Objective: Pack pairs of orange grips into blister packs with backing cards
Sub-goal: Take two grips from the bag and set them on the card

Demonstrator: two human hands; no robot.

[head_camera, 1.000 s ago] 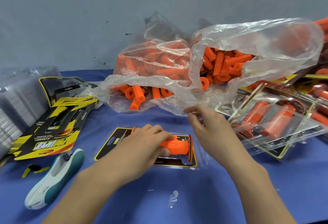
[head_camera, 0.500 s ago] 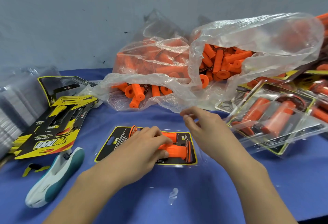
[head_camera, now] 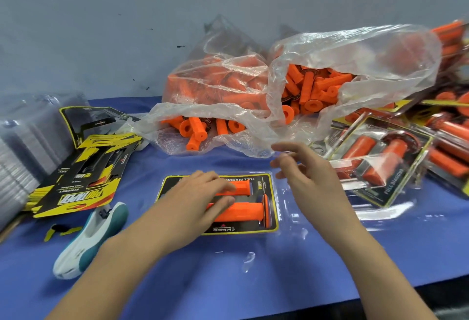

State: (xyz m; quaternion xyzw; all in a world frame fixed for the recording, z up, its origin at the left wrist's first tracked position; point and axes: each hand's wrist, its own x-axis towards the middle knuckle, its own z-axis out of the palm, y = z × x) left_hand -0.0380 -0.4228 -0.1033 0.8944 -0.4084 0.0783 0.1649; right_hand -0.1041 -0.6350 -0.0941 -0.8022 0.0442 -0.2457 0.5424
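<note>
Two orange grips lie side by side in a clear blister pack [head_camera: 288, 194] over a black and yellow backing card [head_camera: 270, 228] on the blue table. The upper grip [head_camera: 242, 186] and the lower grip [head_camera: 241, 211] both point right. My left hand [head_camera: 193, 200] rests flat across their left ends, fingers spread on the upper grip and thumb on the lower one. My right hand [head_camera: 307, 175] hovers open just right of the pack, holding nothing, its fingertips near the edge of the clear plastic bag [head_camera: 380, 60] full of loose orange grips [head_camera: 309, 86].
Packed blister packs [head_camera: 380, 165] pile up at the right. A stack of backing cards [head_camera: 83, 192] and a stack of clear blisters [head_camera: 22, 147] sit at the left. A white and teal hand tool [head_camera: 88, 238] lies at the front left. The table's front edge runs close below my forearms.
My left hand set the second grip down into the pack beside the first and now lies flat over both. My right hand let go of the bag's edge and opened.
</note>
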